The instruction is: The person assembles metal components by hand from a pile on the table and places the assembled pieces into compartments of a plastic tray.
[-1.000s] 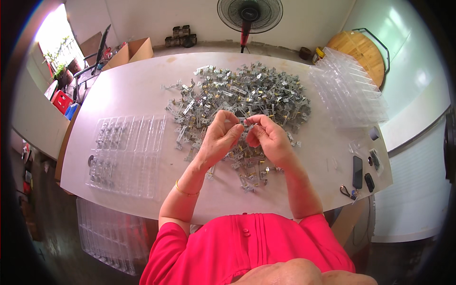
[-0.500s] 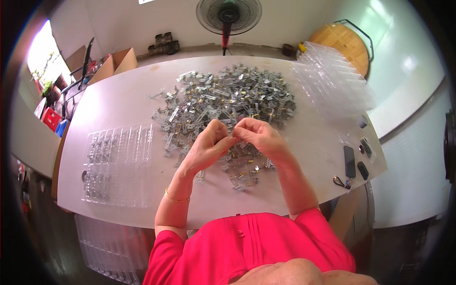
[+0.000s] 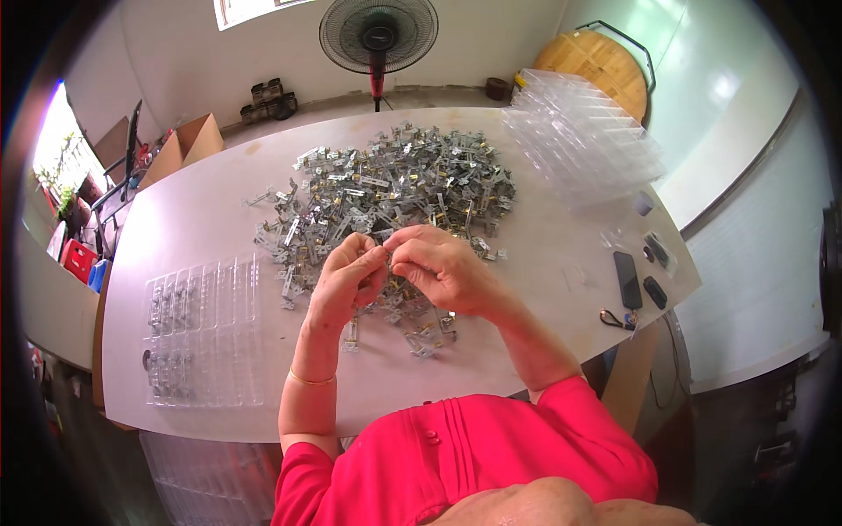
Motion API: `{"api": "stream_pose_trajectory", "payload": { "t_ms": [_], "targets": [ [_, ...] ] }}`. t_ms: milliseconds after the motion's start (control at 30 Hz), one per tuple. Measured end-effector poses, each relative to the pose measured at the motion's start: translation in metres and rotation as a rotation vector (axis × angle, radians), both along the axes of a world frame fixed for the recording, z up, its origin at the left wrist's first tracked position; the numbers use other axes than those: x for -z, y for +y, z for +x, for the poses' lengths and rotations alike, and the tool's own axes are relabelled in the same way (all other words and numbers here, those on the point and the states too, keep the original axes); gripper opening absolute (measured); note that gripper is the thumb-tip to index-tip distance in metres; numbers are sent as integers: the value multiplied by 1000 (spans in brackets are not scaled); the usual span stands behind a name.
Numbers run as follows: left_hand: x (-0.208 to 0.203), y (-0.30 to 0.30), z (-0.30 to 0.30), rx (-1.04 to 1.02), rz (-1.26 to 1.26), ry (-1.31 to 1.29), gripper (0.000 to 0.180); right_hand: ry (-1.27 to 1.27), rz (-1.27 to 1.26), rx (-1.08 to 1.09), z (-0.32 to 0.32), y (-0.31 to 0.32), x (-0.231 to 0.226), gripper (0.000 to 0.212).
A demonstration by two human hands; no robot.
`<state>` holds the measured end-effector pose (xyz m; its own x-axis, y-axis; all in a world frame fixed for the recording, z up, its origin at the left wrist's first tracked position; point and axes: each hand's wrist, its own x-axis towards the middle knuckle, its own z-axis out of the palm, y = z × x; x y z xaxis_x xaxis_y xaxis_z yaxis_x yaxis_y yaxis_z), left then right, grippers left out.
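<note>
Above the near edge of a heap of small metal brackets [image 3: 395, 188], my left hand [image 3: 347, 279] and my right hand [image 3: 445, 270] meet with their fingertips together. The left is closed in a pinch, thumb against the bent fingers. Curled fingers close the right one too, its thumb tucked beneath. Whatever small piece lies between the fingertips is hidden. A few loose brackets [image 3: 425, 340] lie just below the hands. To the left, a clear plastic tray [image 3: 235, 337] has slots, and those on its left side hold several metal parts.
Clear plastic trays [image 3: 583, 145] are stacked at the far right of the table [image 3: 491, 359]. A black phone [image 3: 628, 279], a small black device [image 3: 654, 292] and keys on a strap [image 3: 614, 321] lie at the right edge. Beyond the table stands a fan [image 3: 378, 37].
The whole view has shifted, so the heap and fan appear farther left. My right hand has turned, its fingers now reaching over toward the left fingertips. Both hands stay together.
</note>
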<state>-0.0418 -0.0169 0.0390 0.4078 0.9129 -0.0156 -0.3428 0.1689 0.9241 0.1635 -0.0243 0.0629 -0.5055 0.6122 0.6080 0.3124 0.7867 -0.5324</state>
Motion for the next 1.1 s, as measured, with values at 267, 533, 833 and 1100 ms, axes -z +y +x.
{"api": "stream_pose_trajectory", "payload": {
  "t_ms": [267,533,833,1100],
  "targets": [
    [2,1,-9,82,-27,-86,29,100,-50,-3,-8,0,4,6],
    [11,12,-13,-189,149,-66,29,538,-484,-6,-3,6,9,9],
    [13,7,-2,-185,454,-71,32,883,-988,-68,-11,22,42,17],
    [24,14,-2,-211,291,-181,22,489,-751,159,-20,18,43,18]
  ]
}}
